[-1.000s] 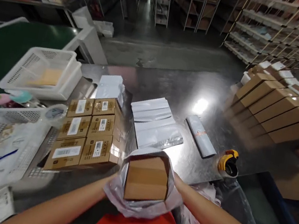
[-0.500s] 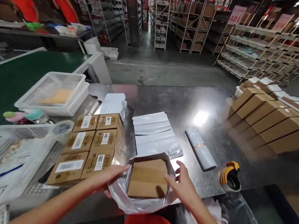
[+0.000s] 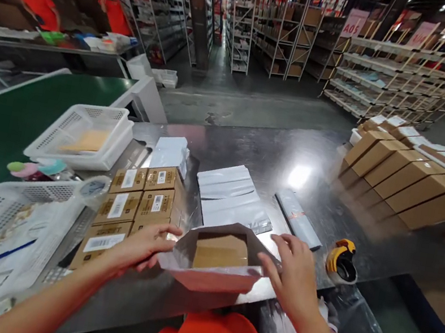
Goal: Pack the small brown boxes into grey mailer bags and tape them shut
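Observation:
A grey plastic mailing bag point(image 3: 206, 279) is held at the table's near edge, its mouth gaping toward me. Inside it lies a brown cardboard box point(image 3: 222, 251), its lower part hidden by the bag's front wall. My left hand point(image 3: 145, 247) grips the bag's left edge between thumb and fingers. At the opposite edge, my right hand point(image 3: 292, 273) has its thumb and fingers around the bag's right corner. Just beyond the bag lies a stack of flat mailing bags point(image 3: 228, 196). Left of it stand several labelled cardboard boxes point(image 3: 117, 206).
White baskets point(image 3: 77, 135) and a green conveyor point(image 3: 41, 94) are on the left. A folded grey bundle point(image 3: 298, 219) and a yellow tape dispenser point(image 3: 341, 259) lie to the right, with a row of brown boxes point(image 3: 414, 174) beyond. Two people in orange work at the far left.
The bag's front wall has risen over the near part of the box. My left hand has shifted left along the bag's edge; my right hand has moved slightly right.

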